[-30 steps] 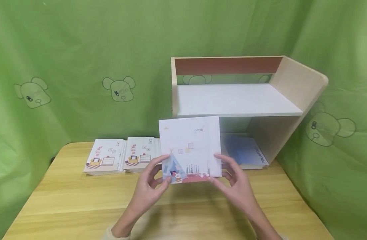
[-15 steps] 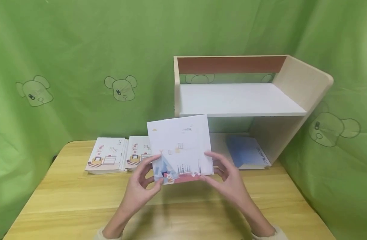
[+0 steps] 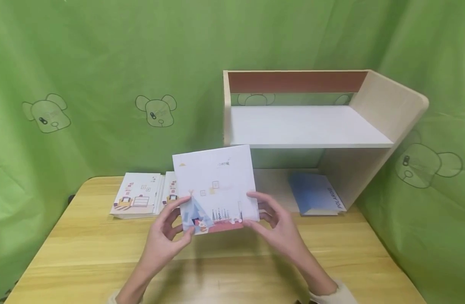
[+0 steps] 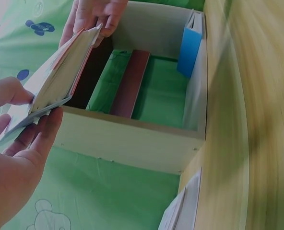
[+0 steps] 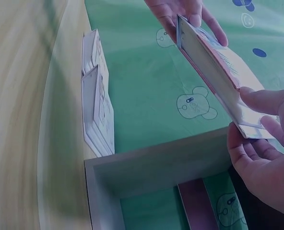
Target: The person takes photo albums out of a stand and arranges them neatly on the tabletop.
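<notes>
Left fingers and right fingers pinch a white book (tilted slightly) above the wooden table.

Diffuse light is brightening the head view, soft shadows are falling below the book onto the desk, wrist views are looking dimmer and bluish

This looks like a small curtained-off study corner: green cloth, printed with cartoon animal heads, hangs behind the table and along its sides, hiding whatever lies beyond. The study look comes from the pale shelf standing on the wood-grain table, the blue book in it and the white book held up; whether this is inside a home cannot be told.
</notes>
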Motion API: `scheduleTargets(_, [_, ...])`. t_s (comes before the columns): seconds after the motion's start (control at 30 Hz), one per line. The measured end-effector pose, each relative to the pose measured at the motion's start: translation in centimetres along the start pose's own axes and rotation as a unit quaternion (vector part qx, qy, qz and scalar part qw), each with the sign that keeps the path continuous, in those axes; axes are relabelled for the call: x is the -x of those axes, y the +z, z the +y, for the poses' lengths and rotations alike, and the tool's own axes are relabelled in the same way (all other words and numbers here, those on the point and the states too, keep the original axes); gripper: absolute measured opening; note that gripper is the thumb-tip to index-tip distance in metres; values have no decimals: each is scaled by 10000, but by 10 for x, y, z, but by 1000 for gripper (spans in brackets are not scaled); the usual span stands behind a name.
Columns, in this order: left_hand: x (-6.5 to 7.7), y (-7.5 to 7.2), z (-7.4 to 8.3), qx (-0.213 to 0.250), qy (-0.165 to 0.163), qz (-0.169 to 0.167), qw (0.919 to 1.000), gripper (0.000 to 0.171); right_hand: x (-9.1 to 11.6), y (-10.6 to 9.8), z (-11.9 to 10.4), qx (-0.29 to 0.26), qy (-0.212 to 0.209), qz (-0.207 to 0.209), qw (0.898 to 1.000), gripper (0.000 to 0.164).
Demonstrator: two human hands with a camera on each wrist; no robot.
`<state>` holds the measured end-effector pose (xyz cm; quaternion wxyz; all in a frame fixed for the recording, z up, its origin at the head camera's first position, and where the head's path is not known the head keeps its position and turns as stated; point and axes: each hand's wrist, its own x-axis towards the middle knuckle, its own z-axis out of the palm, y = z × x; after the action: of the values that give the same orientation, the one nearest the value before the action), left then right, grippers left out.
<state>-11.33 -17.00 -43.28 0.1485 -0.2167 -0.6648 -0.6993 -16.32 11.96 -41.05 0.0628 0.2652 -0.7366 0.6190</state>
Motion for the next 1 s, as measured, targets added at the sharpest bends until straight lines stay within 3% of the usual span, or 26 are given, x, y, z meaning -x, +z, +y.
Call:
scheduleTargets(0.73, [14,-43,9,13,-175,211,9996,78,-20,41,-3,-267,-174,-407,9987,63])
scheduleTargets(1.0, [16,-56,11,20,-164,177,9997,79,-25,53,-2,-237,-168,-364,9989,56])
